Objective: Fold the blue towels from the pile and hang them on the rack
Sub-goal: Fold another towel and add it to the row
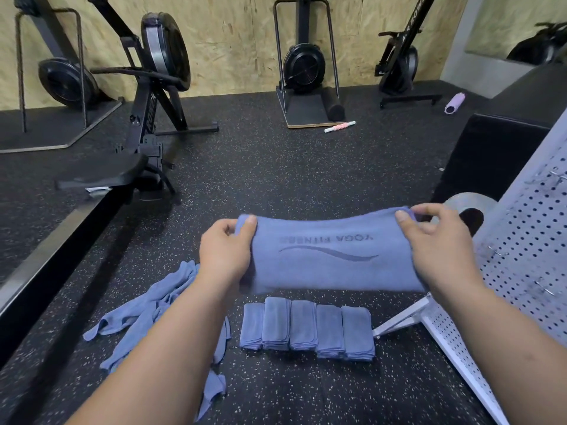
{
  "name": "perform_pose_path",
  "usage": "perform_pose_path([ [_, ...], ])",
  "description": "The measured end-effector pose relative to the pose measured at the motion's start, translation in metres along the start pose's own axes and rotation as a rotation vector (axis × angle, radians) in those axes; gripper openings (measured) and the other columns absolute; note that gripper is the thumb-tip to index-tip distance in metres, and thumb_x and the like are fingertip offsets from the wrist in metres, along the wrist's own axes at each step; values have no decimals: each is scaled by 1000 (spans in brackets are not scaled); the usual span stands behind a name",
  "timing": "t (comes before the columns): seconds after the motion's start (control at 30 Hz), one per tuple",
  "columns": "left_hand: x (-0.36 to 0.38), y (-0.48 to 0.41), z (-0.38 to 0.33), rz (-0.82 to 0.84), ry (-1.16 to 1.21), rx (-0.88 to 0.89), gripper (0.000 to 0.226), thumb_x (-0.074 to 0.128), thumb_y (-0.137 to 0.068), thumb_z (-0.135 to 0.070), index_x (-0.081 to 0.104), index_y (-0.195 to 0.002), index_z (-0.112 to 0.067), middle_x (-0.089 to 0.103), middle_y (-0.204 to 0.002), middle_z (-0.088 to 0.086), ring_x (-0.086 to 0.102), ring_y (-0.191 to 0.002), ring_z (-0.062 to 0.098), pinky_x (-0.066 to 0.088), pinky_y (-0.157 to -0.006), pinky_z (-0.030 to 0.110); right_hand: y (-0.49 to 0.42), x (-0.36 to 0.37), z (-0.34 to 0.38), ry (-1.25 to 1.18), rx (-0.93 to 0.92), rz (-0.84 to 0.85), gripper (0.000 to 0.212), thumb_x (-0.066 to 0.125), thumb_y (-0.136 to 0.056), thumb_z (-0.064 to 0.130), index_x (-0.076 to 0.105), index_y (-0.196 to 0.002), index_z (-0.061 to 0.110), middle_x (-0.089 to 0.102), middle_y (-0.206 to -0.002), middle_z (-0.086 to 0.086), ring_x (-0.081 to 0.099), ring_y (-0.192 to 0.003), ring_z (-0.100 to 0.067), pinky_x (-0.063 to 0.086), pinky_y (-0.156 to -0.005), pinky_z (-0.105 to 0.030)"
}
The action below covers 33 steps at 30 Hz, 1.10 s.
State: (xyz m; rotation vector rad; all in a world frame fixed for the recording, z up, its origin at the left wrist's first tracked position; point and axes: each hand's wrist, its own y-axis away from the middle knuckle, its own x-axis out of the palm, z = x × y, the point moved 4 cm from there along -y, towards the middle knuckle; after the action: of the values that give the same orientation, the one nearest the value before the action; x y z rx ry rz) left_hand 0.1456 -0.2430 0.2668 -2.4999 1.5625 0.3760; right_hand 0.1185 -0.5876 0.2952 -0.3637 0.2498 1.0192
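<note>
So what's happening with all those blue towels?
A person's left hand and right hand stretch a blue cloth towel with dark lettering between them, each pinching a top corner. Five folded blue towels sit in a row on the speckled black floor. A crumpled pile of unfolded blue towels lies left of them. The white perforated metal rack stands at right.

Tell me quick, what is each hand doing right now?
Left hand: pinches the left top corner of the blue towel.
Right hand: pinches the towel's right top corner.
</note>
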Motion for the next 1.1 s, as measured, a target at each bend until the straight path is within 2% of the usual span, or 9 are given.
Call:
perform_pose_path([
  [0.1, 7, -3, 19, 213, 89, -241, 37, 85, -85, -41, 72, -116, -26, 74, -117, 1, 66, -89, 17, 52, -74, 34, -8, 7, -21, -157, 202, 245, 51, 83, -92, 23, 60, -137, 26, 77, -113, 0, 72, -98, -10, 53, -76, -29],
  [0.2, 5, -6, 17, 220, 96, -204, 54, 84, -87, -25, 62, -136, -28, 67, -122, 4, 68, -100, 21, 58, -94, 42, -12, 2, -26, -138, 205, 326, 60, 77, -95, 6, 57, -145, 32, 74, -127, 1, 69, -115, -11, 52, -85, -28],
  [0.4, -3, -7, 8, 35, 166, -52, 45, 71, -99, -16, 59, -140, -31, 72, -107, 2, 67, -93, 17, 55, -86, 38, -10, -4, -3, -120, -35, 207, 49, 66, -99, 0, 70, -129, 39, 71, -124, 16, 63, -95, 18, 54, -77, -13],
  [0.47, -3, -6, 6, 21, 151, -19, 48, 71, -99, -15, 58, -142, -31, 72, -108, -5, 66, -96, 16, 54, -81, 35, -10, -4, -2, -60, -101, 169, 49, 65, -98, 3, 73, -121, 45, 76, -114, 9, 65, -87, -1, 55, -83, -31],
  [0.5, -3, -5, 5, 11, 138, 2, 49, 71, -99, -15, 58, -142, -34, 71, -112, -9, 66, -100, 16, 53, -82, 35, -10, -4, -2, -27, -117, 169, 48, 66, -98, 7, 73, -119, 49, 77, -108, 5, 60, -79, -12, 52, -76, -36],
  [0.57, -5, -1, 0, -12, 114, 46, 48, 69, -99, -15, 59, -138, -40, 69, -119, -16, 63, -102, 14, 53, -83, 36, -9, -4, -2, -36, -136, 193, 43, 65, -100, 11, 75, -115, 49, 79, -104, 10, 55, -74, -18, 46, -69, -33],
  [0.73, -1, 3, -9, 148, 177, 94, 49, 54, -102, 3, 64, -131, -35, 78, -108, -18, 69, -97, 8, 52, -68, 26, -11, -2, -3, -64, -119, 266, 30, 59, -105, 7, 77, -112, 31, 80, -103, 16, 69, -107, -3, 47, -88, -24],
  [0.87, 4, 4, -8, 296, 133, 94, 47, 71, -89, 2, 74, -121, -33, 78, -114, -15, 71, -110, 11, 57, -89, 30, -14, -3, -10, -11, -107, 371, 32, 80, -92, 12, 76, -118, 30, 78, -111, 18, 69, -112, 0, 51, -102, -28],
  [1.1, 6, 8, -13, 321, -248, 332, 61, 79, -78, -4, 71, -125, -42, 66, -126, -19, 62, -114, 3, 50, -93, 24, -14, -7, -12, 170, -176, 393, 59, 92, -76, 9, 74, -121, 43, 75, -116, 21, 70, -110, -5, 57, -100, -40],
])
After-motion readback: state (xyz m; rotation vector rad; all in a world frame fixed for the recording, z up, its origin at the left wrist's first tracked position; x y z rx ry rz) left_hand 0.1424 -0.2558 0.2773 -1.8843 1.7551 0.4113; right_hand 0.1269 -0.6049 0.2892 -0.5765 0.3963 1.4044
